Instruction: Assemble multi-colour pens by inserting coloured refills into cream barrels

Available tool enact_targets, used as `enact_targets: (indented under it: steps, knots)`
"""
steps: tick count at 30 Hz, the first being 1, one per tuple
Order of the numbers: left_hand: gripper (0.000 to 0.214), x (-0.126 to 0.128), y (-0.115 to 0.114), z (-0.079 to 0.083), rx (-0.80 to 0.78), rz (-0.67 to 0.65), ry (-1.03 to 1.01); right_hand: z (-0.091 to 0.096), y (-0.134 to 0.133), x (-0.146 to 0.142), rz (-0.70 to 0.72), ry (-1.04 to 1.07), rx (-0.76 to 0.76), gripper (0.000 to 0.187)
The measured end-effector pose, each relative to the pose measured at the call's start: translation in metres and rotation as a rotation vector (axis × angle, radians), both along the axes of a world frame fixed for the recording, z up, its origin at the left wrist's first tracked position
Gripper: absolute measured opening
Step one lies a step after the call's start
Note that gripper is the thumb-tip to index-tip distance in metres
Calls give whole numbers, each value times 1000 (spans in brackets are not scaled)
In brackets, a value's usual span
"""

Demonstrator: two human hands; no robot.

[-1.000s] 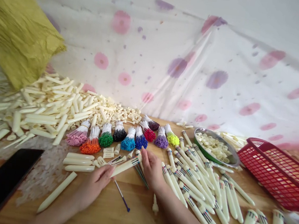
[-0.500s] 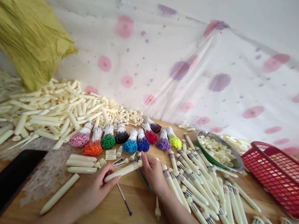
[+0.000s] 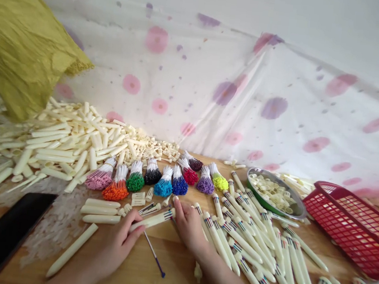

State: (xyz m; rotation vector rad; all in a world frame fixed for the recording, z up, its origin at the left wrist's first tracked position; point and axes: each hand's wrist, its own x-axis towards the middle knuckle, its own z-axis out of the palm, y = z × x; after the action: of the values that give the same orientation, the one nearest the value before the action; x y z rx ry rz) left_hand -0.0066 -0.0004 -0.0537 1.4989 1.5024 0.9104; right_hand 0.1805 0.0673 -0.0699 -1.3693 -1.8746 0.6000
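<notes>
Soft light, slight blur, stretched edges

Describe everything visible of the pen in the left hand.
The pen is a cream, glossy, plastic-looking barrel with narrow coloured strips near its far end. It slants up and rightward in the picture, its near end gripped by the left hand. The right hand is close to the far end; contact is unclear.

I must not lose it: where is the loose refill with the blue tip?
In the head view, the loose refill lies on the table at lower centre, just below the pen in the left hand.
</notes>
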Motion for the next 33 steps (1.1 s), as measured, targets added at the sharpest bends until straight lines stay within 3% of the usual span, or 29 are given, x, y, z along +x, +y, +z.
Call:
enact_targets:
  steps: [7, 15, 20, 24, 29, 33]
  knots:
    - [15, 7, 1, -17, 107, -12, -17, 13, 0, 2, 11, 2, 13, 50]
    - [17, -2, 4, -10, -61, -51, 94, 6, -2, -1, 83, -11, -7, 47]
    - [17, -3, 4, -6, 36, 24, 43, 8, -6, -2, 108, 18, -13, 48]
    - [22, -7, 3, -13, 68, 60, 82, 15, -7, 0, 89, 36, -8, 47]
    - [25, -16, 4, -28, 120, 69, 142, 29, 12, 35, -86, 90, 21, 47]
    - [24, -14, 3, -25, 123, 49, 139, 37, 26, 85, -247, 169, 14, 49]
